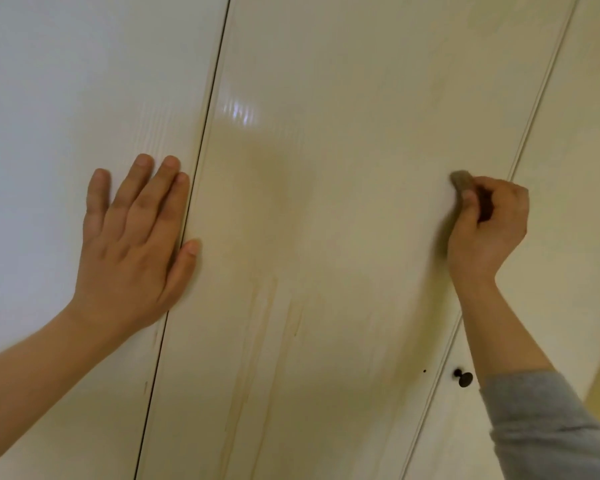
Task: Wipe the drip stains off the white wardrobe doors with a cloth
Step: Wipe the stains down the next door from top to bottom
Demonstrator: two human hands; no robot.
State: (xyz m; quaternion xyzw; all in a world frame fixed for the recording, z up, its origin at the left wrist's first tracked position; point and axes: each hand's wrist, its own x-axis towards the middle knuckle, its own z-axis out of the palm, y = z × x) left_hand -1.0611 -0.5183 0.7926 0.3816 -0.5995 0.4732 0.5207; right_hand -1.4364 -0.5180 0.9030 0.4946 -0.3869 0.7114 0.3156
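We are pressing our left hand point(132, 244) flat, fingers straight, on the glossy white left wardrobe door point(66, 98) at the left of the frame. At the right of the frame, our right hand point(489, 230) is gripping a small wadded grey-brown cloth point(462, 181) in curled fingers and holding it against the cream-white middle door panel point(326, 133). The faint yellowish drip stains point(267, 327) are running lengthwise down that panel at lower centre, below and left of the cloth. They are lying nearer the empty left hand, so we judge the cloth hand must sweep down-left.
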